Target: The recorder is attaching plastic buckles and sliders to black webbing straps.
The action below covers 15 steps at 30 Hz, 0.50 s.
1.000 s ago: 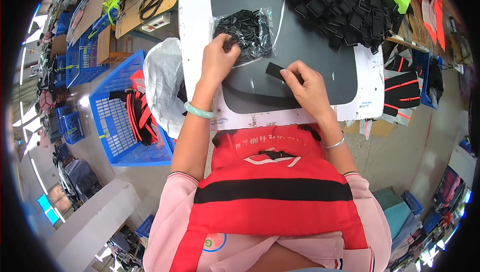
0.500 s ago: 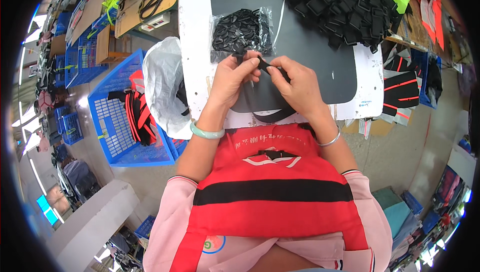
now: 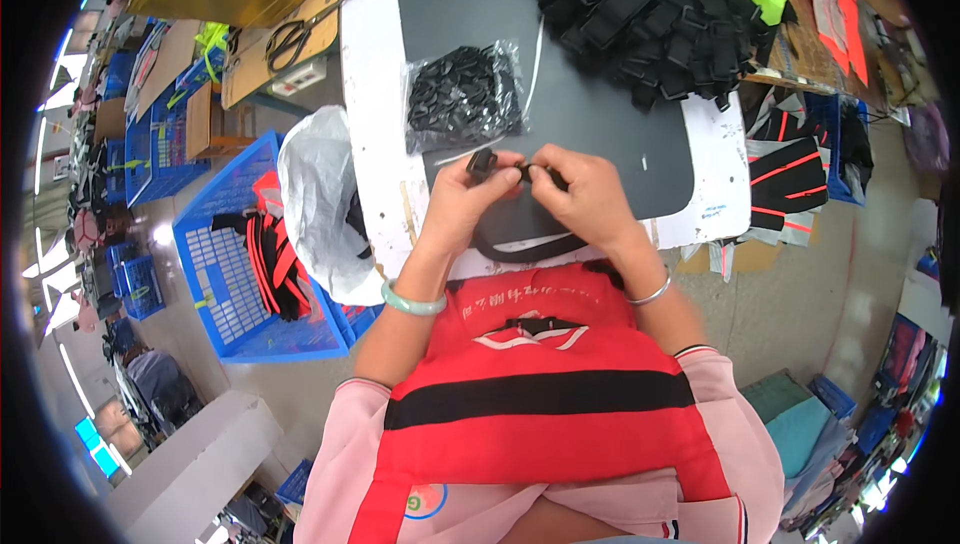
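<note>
A: Hands, quick?
B: Left hand and right hand both over the near part of the table, forearms angled inward, knuckles bent, thumbs pointing at each other, tips nearly meeting.
A: Fingers?
B: Left: thumb and index pinched together, a black plastic piece held at them. Right: pinched nearly closed on a black strap. Other fingers curled; their grip I can't tell.
A: Where's the strap?
B: One part between the hands, the rest drooping in a loop below them, by the table's near edge. Whether it's through the piece, can't tell, too small.
A: Around?
B: Clear bag of black parts just beyond the left hand. Heap of black straps with buckles farther off, to the right.
</note>
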{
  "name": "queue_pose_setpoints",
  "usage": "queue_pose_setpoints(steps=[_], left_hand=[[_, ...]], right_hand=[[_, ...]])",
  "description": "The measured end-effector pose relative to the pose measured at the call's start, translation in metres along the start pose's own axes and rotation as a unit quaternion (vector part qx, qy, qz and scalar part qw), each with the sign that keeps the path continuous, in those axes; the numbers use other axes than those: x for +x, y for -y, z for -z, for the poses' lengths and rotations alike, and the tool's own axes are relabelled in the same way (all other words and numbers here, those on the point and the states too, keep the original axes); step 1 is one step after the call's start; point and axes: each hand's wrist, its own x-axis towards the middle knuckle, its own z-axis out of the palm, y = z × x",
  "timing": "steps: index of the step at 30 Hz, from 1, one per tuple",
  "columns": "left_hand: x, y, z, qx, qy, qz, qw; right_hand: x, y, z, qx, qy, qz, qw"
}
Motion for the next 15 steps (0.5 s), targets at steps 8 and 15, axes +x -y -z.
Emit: queue_pose_setpoints(steps=[8, 15], left_hand=[[-0.005, 0.007, -0.001, -0.033, 0.006, 0.054, 0.998], [-0.01, 0.008, -0.004, -0.056, 0.013, 0.067, 0.996]], right_hand=[[-0.007, -0.004, 0.001, -0.014, 0.024, 0.092, 0.995], [-0.012, -0.009, 0.0, -0.026, 0.061, 0.048, 0.997]])
